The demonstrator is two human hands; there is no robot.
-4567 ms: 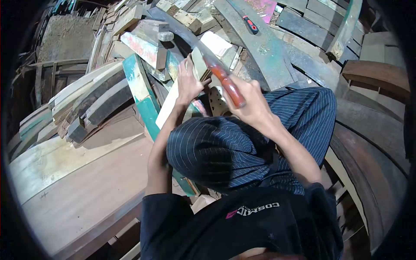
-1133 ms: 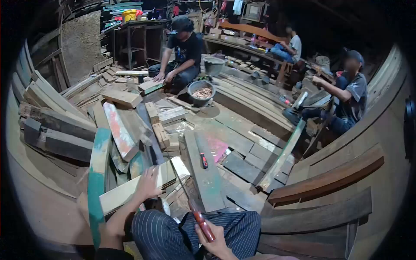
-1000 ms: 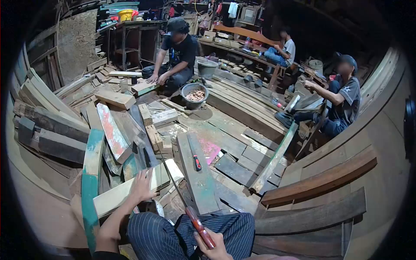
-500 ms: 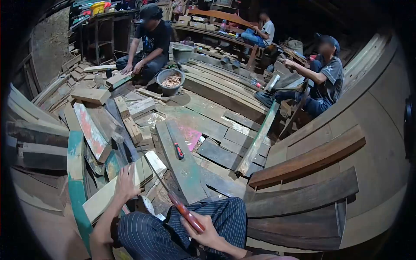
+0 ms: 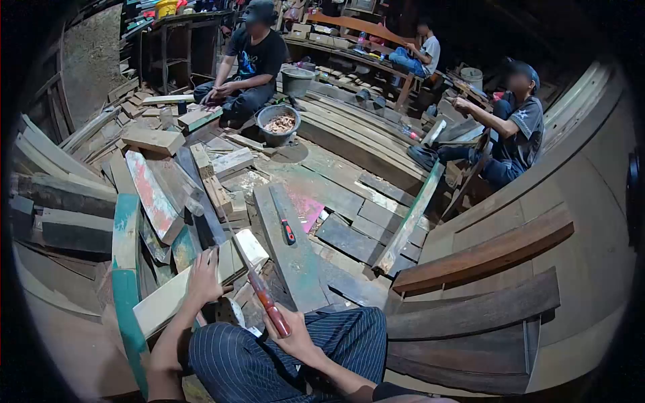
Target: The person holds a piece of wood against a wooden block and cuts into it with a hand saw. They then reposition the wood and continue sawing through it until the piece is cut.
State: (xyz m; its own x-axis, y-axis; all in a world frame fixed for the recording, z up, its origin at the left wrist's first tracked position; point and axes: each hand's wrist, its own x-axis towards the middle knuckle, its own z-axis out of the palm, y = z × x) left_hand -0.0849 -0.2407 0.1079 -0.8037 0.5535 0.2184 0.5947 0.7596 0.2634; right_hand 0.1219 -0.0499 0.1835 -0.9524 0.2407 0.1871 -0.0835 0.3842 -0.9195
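Note:
My right hand (image 5: 290,332) is wrapped round the reddish-brown wooden handle of a long thin-bladed tool (image 5: 267,302), just above my striped trousers. Its narrow blade reaches up and left, across a pale wooden board (image 5: 164,301) near the board's far end. My left hand (image 5: 203,279) presses on top of that board with its fingers stretched out, left of the blade. The board lies slanted in front of my left knee. On a grey-green plank (image 5: 292,252) to the right rests a tool with a red and black handle (image 5: 287,232).
Wooden pieces (image 5: 153,195) are heaped at the left. A bucket of shavings (image 5: 277,125) stands ahead, beside a seated person (image 5: 252,64). Two more people sit farther back (image 5: 423,50) and at the right (image 5: 517,124). Curved dark boards (image 5: 477,305) lie at the right.
My right hand has moved slightly up and left with the tool. The seated person ahead has brought their hands together, off the wood block. The whole view has shifted a little.

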